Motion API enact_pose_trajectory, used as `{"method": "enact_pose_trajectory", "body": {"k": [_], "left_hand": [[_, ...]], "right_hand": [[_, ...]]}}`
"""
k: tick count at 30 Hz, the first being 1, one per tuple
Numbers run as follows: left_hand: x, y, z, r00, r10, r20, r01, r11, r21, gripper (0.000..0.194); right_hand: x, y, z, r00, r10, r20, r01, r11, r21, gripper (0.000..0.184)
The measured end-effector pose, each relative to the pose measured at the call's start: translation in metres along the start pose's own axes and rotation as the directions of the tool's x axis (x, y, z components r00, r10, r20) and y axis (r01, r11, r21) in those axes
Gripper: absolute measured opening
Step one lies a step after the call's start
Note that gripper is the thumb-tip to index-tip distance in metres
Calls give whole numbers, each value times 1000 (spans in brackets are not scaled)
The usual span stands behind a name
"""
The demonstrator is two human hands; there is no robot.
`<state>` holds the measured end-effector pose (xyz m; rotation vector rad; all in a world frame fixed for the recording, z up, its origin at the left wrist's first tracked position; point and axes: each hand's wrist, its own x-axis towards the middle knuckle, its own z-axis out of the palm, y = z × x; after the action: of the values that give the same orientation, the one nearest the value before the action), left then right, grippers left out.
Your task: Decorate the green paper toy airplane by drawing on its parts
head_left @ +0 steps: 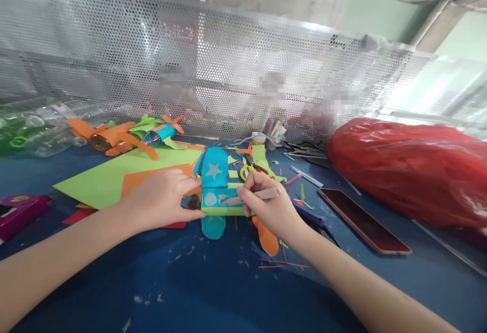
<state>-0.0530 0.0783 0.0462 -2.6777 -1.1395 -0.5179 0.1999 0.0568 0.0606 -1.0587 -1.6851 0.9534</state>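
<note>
Hands: left hand (pixel 163 198) steadies paper plane (pixel 214 191), right hand (pixel 266 206) grips pen (pixel 255 195).

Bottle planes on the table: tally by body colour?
Orange bottle plane: 1
Blue bottle plane at back: 1
Green-and-blue plane, left hand steadying, right hand applying a stick: 1
Total: 3

- Left hand (pixel 163 198): steadying paper plane model (pixel 215 191) on blue bench (pixel 213 292).
- Right hand (pixel 266 208): fingers grip beige pen (pixel 253 196), tip on model.
- Phone (pixel 363 220), red bag (pixel 411 165): to the right.
</note>
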Motion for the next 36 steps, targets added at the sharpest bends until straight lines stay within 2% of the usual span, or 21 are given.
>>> {"method": "enact_pose_trajectory", "body": {"k": [7, 25, 36], "left_hand": [[0, -2, 0, 1000, 5, -3, -5, 999, -39, 33], [0, 2, -2, 999, -12, 29, 12, 1000, -20, 35], [0, -2, 2, 1000, -4, 8, 5, 1000, -12, 35]], "right_hand": [[-1, -2, 0, 1000, -4, -10, 4, 1000, 3, 26], [0, 1, -1, 1000, -20, -4, 20, 1000, -20, 26], [0, 0, 0, 1000, -13, -4, 13, 1000, -4, 26]]}}
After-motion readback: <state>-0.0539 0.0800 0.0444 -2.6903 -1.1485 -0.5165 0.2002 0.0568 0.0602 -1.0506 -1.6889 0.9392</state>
